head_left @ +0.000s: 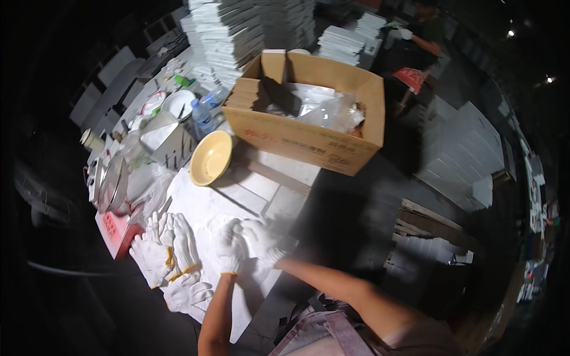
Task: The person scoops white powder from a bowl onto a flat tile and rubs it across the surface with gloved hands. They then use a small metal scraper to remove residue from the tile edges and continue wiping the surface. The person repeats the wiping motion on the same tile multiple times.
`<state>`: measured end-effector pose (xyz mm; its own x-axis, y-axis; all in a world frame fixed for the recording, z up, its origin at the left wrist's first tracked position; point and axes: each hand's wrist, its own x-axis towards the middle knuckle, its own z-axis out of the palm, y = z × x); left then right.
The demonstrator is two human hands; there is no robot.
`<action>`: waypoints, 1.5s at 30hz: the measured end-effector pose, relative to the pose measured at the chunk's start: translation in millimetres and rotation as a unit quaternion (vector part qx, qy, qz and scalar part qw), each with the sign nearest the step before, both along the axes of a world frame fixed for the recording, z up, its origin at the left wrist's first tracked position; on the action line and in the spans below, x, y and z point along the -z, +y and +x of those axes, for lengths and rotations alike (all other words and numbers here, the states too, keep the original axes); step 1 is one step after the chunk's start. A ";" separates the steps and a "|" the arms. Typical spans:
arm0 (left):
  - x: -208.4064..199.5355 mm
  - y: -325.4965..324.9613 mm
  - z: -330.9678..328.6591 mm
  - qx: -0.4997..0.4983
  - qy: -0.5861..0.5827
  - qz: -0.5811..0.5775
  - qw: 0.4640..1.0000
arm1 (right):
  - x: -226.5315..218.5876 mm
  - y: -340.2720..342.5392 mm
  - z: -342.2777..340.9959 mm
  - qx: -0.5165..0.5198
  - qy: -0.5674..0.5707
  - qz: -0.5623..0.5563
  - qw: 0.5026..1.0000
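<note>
Both gloves on, hands meeting over the counter

The left hand (228,244) and the right hand (265,242) are both covered in white knit work gloves (230,265), whose cuffs sit around the wrists, leaving the forearms bare. That much looks done: each hand is covered to the wrist. Whether the fit is finished is harder to judge, since the hands come together above the white counter (189,194) and motion blur softens the right one.

The left hand's fingers point away from the body and look loosely bent; the right hand's fingers reach across toward them, touching or nearly so. How far either set is open cannot be told, nor whether anything is pinched between them.

Left of the hands lie several loose gloves of the same kind: an upper pile (155,258) with yellow-edged cuffs, and another glove (189,293) nearer the body. No hand is in these, so they appear unused at this moment.

Beyond the hands, a yellow bowl (211,158) stands in front of an open cardboard box (303,142) holding clear plastic and white packets. A red box (116,232) lies beside the loose gloves. Neither hand is on any of these, and no other work by these hands shows.
</note>
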<state>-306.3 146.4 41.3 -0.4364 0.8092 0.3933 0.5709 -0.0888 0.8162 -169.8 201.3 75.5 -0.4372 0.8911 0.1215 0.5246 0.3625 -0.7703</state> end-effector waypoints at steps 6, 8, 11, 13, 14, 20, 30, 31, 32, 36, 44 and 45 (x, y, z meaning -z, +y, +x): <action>8.4 -0.4 -21.3 -0.088 0.053 -0.096 0.990 | 51.5 12.5 -39.7 -0.050 0.121 -0.067 0.989; 18.3 -5.1 -18.9 -0.067 -0.121 -0.076 0.987 | 61.5 10.1 -39.2 -0.073 0.087 -0.042 0.993; 29.6 -7.2 -19.4 -0.050 -0.127 -0.029 0.990 | 61.1 10.9 -37.4 -0.066 0.074 0.000 0.995; 30.2 -8.0 -19.4 -0.088 -0.160 -0.033 0.983 | 51.8 13.9 -36.5 -0.085 0.083 0.048 0.992; 28.3 -6.3 -21.8 -0.105 -0.149 -0.067 0.981 | 46.4 17.3 -38.2 -0.098 0.060 0.020 0.993; 13.5 -5.8 -16.2 -0.097 -0.181 -0.068 0.976 | 30.0 25.2 -35.5 -0.104 -0.019 -0.012 0.994; 14.3 -7.1 -7.8 -0.142 -0.225 -0.033 0.964 | 35.2 32.7 -47.0 -0.128 0.013 0.076 0.989; 14.9 -8.7 -8.9 -0.147 -0.186 -0.031 0.971 | 37.9 36.0 -47.9 -0.125 0.056 0.045 0.990; 15.5 -9.9 -8.8 -0.160 -0.154 -0.053 0.974 | 39.7 32.8 -47.7 -0.114 0.077 0.049 0.989; 14.7 -10.9 -8.7 -0.197 -0.063 -0.135 0.969 | 44.9 33.9 -47.0 -0.123 0.151 0.070 0.978; -3.2 -7.7 -16.4 -0.162 -0.035 -0.104 0.981 | 21.2 47.8 -45.0 -0.166 0.110 0.023 0.980; -5.3 -9.9 -18.5 -0.139 -0.102 -0.097 0.980 | 20.5 48.6 -42.5 -0.156 0.142 0.027 0.977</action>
